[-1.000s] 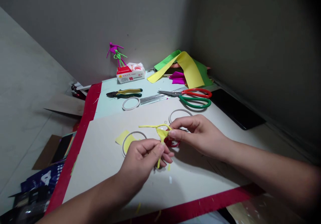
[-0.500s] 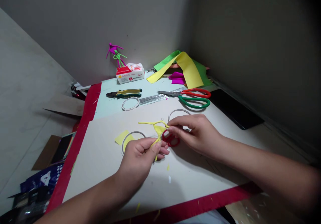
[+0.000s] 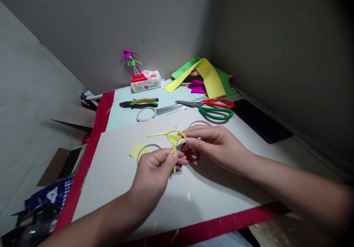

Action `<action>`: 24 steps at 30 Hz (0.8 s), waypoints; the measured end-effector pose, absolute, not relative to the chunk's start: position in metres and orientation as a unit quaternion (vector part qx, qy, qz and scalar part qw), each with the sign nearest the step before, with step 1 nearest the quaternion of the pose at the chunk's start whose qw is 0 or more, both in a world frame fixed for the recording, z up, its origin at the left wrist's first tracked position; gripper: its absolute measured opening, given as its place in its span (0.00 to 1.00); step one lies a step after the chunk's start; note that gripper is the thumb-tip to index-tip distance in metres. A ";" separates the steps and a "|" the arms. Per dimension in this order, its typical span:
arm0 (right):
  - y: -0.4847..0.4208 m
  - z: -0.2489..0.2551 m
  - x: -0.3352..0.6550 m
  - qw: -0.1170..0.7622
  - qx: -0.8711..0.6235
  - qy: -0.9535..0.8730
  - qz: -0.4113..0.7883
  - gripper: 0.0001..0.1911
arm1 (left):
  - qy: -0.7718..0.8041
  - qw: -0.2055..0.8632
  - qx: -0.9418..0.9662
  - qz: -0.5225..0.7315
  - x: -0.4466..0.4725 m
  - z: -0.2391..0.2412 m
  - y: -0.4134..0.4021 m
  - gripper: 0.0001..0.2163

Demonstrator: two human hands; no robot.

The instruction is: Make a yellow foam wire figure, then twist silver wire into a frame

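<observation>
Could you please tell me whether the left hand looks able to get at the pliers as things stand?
Probably yes, though the left hand holds the yellow figure and would likely need to let go first; the pliers look uncovered, with the white ring close in front.

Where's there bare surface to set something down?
Left side of the white surface, between the red border, small yellow paper and left forearm. Crowded: the back, with pliers, wires and large scissors; and beside the right hand, where red handles lie. Scraps dot the front.
</observation>
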State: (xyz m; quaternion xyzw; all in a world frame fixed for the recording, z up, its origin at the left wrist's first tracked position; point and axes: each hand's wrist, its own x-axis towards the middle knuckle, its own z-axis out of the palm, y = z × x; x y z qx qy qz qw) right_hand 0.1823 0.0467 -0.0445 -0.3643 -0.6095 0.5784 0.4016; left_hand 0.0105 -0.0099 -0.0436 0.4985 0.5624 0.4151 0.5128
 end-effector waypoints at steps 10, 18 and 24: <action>0.043 -0.055 0.177 0.361 -0.312 -0.394 0.785 0.08 | 0.510 0.530 0.517 0.438 0.015 -0.041 -0.008 0.09; 0.044 -0.056 0.177 0.364 -0.328 -0.390 0.780 0.10 | 0.492 0.582 0.482 0.433 0.009 -0.043 -0.005 0.09; 0.044 -0.056 0.181 0.369 -0.338 -0.461 0.733 0.09 | 0.477 0.614 0.475 0.412 0.006 -0.043 -0.005 0.09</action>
